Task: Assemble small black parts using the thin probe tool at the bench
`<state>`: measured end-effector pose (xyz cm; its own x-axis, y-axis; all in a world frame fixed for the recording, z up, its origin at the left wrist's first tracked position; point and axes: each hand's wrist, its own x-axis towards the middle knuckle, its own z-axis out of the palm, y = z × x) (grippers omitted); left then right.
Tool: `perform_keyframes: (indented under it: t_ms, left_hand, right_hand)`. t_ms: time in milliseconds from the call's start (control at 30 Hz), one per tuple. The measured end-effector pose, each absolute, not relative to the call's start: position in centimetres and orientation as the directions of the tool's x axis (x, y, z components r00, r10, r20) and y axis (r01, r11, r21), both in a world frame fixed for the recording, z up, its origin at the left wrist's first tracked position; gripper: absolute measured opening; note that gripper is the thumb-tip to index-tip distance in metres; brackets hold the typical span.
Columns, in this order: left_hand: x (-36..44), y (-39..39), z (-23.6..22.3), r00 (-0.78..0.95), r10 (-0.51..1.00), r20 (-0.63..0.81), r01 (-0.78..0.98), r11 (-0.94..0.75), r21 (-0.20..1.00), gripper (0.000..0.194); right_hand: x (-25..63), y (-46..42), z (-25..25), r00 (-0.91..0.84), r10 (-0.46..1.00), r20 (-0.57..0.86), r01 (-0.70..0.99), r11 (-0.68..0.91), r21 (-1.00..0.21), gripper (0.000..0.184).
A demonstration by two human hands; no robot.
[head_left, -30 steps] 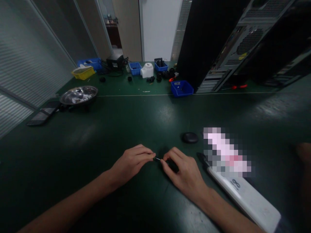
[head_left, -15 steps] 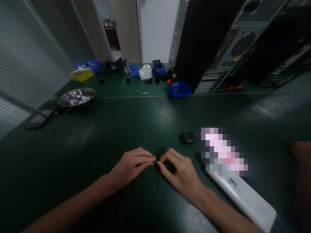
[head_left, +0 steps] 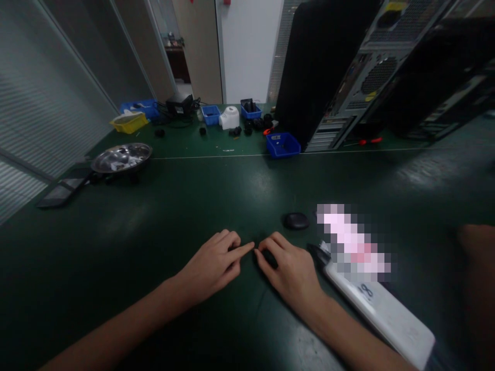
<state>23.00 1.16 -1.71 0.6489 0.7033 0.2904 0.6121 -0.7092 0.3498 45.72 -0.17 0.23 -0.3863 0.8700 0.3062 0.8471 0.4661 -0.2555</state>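
The right hand (head_left: 288,263) has its grip curled in, thumb and forefinger pinching a dark object (head_left: 269,258), and most of that is swallowed by the fingers (what it is, I can't make out). It sits low over the near middle of the worktop (head_left: 185,206); whether it touches the surface is hidden. In from the left comes the left hand (head_left: 216,260), forefinger straight out, its tip right beside the right hand's fingertips, contact too fine to call. The other fingers are bent, and whether that grip pinches anything, I cannot tell.

Just beyond the right hand, a black rounded item (head_left: 296,221), mouse-like, its details lost in shadow. To its right, a pixelated patch (head_left: 350,239) masks whatever lies beneath and the far end of a white case (head_left: 394,309). At the right edge, a brown blurred shape (head_left: 477,288), cut off and too dim to name. Far right, a computer tower (head_left: 381,72) runs out of view at the top.
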Motion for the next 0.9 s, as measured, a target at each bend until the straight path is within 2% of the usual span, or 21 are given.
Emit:
perform_keyframes:
  t_ms: [100,233,333,433,633,733,800,833,900]
  left_hand:
    - [22.8,0.9,-1.1,0.664,0.706,0.246,0.617,-0.703,0.353,0.053]
    - [21.8,0.7,-0.6,0.657,0.717,0.233,0.595,-0.683,0.423,0.053]
    - [21.6,1.0,-0.3,0.658,0.704,0.266,0.54,-0.688,0.486,0.039]
    - [22.0,1.6,-0.2,0.676,0.673,0.301,0.513,-0.723,0.463,0.03]
    - [21.3,2.4,-0.6,0.704,0.667,0.243,0.544,-0.727,0.419,0.033]
    - [16.5,3.0,-1.6,0.581,0.775,0.249,0.634,-0.623,0.458,0.035]
    - [11.1,3.2,-2.3,0.411,0.874,0.258,0.723,-0.485,0.492,0.036]
    - [8.0,3.2,-2.6,0.298,0.918,0.263,0.783,-0.393,0.483,0.036]
    - [1.5,2.5,-3.3,0.106,0.962,0.251,0.899,-0.2,0.389,0.038]
  right_hand:
    - [45.8,-0.2,0.6,-0.363,0.885,0.291,0.884,0.426,-0.194,0.014]
    - [45.8,-0.4,1.0,-0.307,0.906,0.29,0.909,0.37,-0.192,0.014]
    - [45.8,-0.4,1.1,-0.275,0.92,0.279,0.915,0.34,-0.219,0.014]
    - [45.8,-0.3,1.0,-0.253,0.929,0.272,0.908,0.325,-0.266,0.014]
    - [45.9,-0.2,0.7,-0.222,0.933,0.284,0.886,0.315,-0.341,0.017]
    - [46.0,-0.1,0.6,-0.233,0.929,0.286,0.872,0.33,-0.362,0.019]
    - [46.1,0.0,0.6,-0.239,0.927,0.289,0.865,0.339,-0.37,0.019]
    - [46.1,0.0,0.5,-0.241,0.926,0.292,0.863,0.342,-0.372,0.019]
    - [46.0,0.1,0.5,-0.242,0.923,0.299,0.86,0.347,-0.375,0.019]
